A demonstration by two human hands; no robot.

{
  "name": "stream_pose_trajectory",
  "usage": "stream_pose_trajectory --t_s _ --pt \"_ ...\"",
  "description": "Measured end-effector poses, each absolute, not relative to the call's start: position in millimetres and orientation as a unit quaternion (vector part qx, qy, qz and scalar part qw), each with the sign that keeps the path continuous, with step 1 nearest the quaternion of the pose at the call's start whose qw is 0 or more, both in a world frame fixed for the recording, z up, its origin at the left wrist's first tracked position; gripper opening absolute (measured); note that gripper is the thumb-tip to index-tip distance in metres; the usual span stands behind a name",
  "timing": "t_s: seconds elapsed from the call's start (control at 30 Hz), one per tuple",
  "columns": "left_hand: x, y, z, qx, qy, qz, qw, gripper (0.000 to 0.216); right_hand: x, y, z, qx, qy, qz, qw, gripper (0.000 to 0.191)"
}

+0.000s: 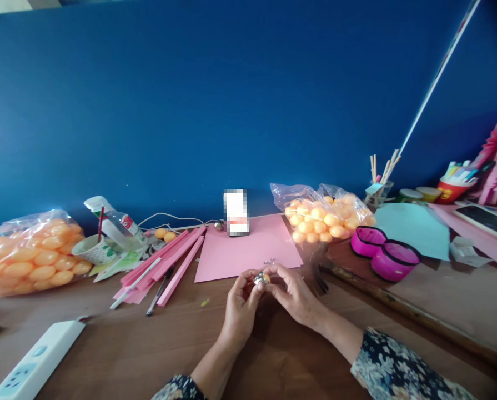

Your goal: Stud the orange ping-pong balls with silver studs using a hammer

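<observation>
My left hand (240,303) and my right hand (292,291) meet above the brown table (106,344), just in front of a pink paper sheet (248,250). Between their fingertips they pinch a small orange ball with a silvery metal piece (262,278) on it. Both hands have their fingers curled round this small piece. A tiny metal bit (269,261) lies on the pink sheet just beyond the hands.
Bags of orange balls sit at the left (27,253) and back right (327,214). Pink paper strips (165,261), a pen (159,291), a paper cup (92,249), a tipped bottle (115,222), a white power strip (35,361), two magenta round containers (383,253), light blue paper (415,228).
</observation>
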State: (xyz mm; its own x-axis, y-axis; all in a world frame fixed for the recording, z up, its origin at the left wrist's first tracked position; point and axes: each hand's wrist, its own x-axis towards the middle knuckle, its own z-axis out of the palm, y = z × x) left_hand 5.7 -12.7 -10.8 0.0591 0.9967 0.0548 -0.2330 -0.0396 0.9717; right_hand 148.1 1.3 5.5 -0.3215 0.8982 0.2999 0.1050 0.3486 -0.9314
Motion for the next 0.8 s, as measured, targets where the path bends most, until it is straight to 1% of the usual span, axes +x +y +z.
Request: stream_pose_trajectory --t_s 0.1,0.2,0.3,0.53,0.8 --pt "8.1 -13.2 -10.1 0.407 0.391 0.556 0.610 0.031 146.7 -0.4 3.7 -0.393 -0.671 0.421 0.467 0.023" --pt "10.4 -13.5 -8.1 0.363 0.362 0.567 0.645 0.026 146.0 -0.1 1.4 -0.404 -0.664 0.412 0.475 0.029" --pt "11.2 -13.4 -5.7 0.343 0.338 0.568 0.668 0.022 146.2 2.4 -0.7 -0.393 -0.672 0.409 0.475 0.031" --pt "10.6 -12.9 -4.4 0.313 0.323 0.574 0.684 0.031 146.3 6.0 -3.3 -0.368 -0.654 0.449 0.485 0.031" --pt "9.3 -13.1 -10.2 0.341 0.336 0.579 0.660 0.027 147.0 8.7 -4.7 -0.354 -0.616 0.490 0.505 0.026"
